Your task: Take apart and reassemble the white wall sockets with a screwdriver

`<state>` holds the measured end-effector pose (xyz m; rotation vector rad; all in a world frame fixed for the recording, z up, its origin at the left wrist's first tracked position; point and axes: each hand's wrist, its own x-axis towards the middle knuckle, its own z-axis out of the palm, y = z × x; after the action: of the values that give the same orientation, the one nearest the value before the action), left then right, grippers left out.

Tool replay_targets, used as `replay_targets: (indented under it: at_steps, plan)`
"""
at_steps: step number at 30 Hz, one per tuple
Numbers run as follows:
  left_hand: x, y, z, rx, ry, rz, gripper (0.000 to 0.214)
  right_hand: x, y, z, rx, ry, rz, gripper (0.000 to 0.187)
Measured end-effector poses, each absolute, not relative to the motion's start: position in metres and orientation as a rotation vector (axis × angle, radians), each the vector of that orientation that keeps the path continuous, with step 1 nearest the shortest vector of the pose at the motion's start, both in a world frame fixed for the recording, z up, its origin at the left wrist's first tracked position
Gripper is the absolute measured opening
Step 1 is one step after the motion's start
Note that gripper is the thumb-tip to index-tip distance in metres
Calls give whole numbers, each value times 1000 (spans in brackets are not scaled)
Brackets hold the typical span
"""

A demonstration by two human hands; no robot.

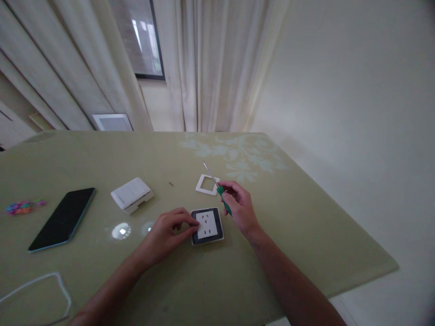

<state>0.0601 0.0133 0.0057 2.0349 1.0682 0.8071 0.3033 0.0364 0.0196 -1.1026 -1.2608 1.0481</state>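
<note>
A wall socket (207, 224) with a white slotted face and dark surround lies on the table in a white base. My left hand (171, 228) is at its left edge, thumb and forefinger brought close together; whatever is between the fingertips, if anything, is hidden. In my right hand (239, 206) is a screwdriver (224, 200) with a green handle, held above and right of the socket. Its metal shaft slants up and to the left, clear of the socket. Just beyond, a square white frame (200, 189) rests flat, partly behind the screwdriver.
A white switch-plate-like box (132, 194) sits to the left, with a small thin piece (171, 184) near it. Farther left are a dark tablet or phone (64, 219) and a colourful bundle (21, 207). A white cable (41, 277) curves at lower left on the table (163, 285).
</note>
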Motion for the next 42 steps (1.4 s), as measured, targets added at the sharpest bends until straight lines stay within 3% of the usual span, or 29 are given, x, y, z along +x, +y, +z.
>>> replay_targets:
  at_steps: [7,13,18,22,27,34,39,42]
  plan:
    - [57,13,10,2041,1096,816,19,304,35,24,-1124,-1274,1042,30]
    - [56,7,6,2126,1115,796,80,311,39,32,-1145,-1307,768,32]
    - [61,8,-1,2122,1061,718,69,318,35,60,-980,-1178,503,51]
    - [61,10,-2,2102,1059,747,70,310,27,102,-957,-1378,238,35]
    - [60,11,-3,2113,1032,738,69,288,34,129,-865,-1746,157,17]
    - [59,10,0,2159,1043,736,72,275,47,117,-770,-1854,171,20]
    - [54,11,10,2210,1021,781,35,276,44,119,-763,-1840,166,21]
    - [52,12,12,2213,1006,788,25,276,43,120,-769,-1854,167,21]
